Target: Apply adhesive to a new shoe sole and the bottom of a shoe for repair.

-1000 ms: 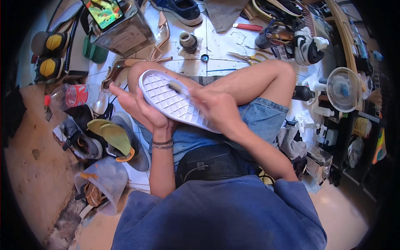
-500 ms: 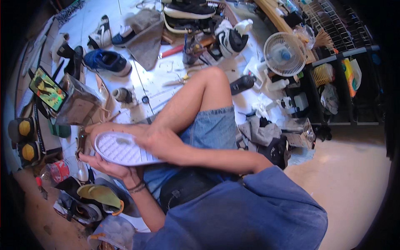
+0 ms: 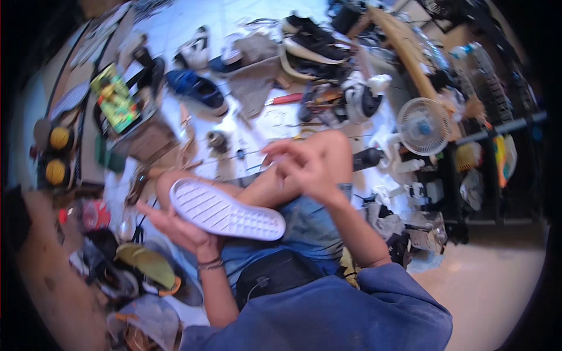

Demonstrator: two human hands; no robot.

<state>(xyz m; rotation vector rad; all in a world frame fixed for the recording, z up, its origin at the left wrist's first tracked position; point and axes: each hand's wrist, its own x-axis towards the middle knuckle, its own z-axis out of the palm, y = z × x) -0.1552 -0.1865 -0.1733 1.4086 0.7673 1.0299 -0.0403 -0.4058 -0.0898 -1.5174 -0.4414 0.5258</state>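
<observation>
A white shoe sole [image 3: 225,209] lies tilted above my crossed legs, its grooved tread facing up. My left hand [image 3: 178,228] supports it from below and along its left edge, with the fingers partly hidden beneath it. Clear of the sole, my right hand [image 3: 307,172] is raised above my shin. Its fingers are bent and spread apart, slightly blurred, and no object shows distinctly between them.
Beyond my legs are a blue shoe [image 3: 198,92], a grey cloth [image 3: 254,88] and a red-handled tool [image 3: 284,99]. A phone [image 3: 114,100] leans on a box [image 3: 146,137] at left. A white fan [image 3: 424,126] stands at right, a bottle [image 3: 88,215] at lower left.
My right hand has left the sole and lifted. The sole has been turned end for end, its gridded part now at the right. The head view has shifted, moving the surroundings in the picture.
</observation>
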